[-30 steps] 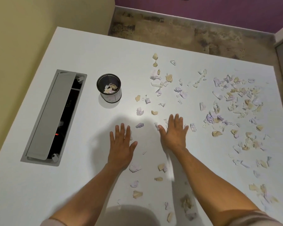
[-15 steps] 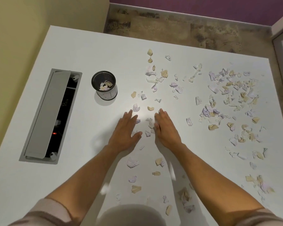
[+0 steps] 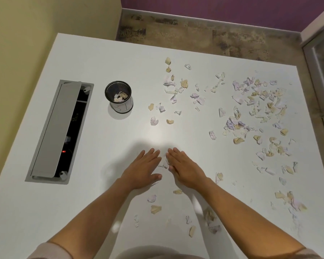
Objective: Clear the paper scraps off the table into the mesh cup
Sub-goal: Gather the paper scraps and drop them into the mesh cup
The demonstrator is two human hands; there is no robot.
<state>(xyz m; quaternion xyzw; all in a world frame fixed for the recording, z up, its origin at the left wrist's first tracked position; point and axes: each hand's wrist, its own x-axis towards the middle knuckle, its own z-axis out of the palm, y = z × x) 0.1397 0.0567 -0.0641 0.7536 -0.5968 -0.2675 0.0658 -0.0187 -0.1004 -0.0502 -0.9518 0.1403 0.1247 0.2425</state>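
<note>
A few paper scraps (image 3: 165, 163) are sitting pinched between the two flat palms on the white counter (image 3: 101, 58), small crumpled bits in lilac, cream and tan. The left hand (image 3: 142, 169) and right hand (image 3: 183, 168) are both lying wide, fingers straight, holding nothing. Light pieces are likely to slip out under the palms or flutter away when lifted. The mesh cup (image 3: 118, 96) is standing well apart toward the far left, a few scraps inside. Most of the litter (image 3: 258, 113) is spreading far right.
</note>
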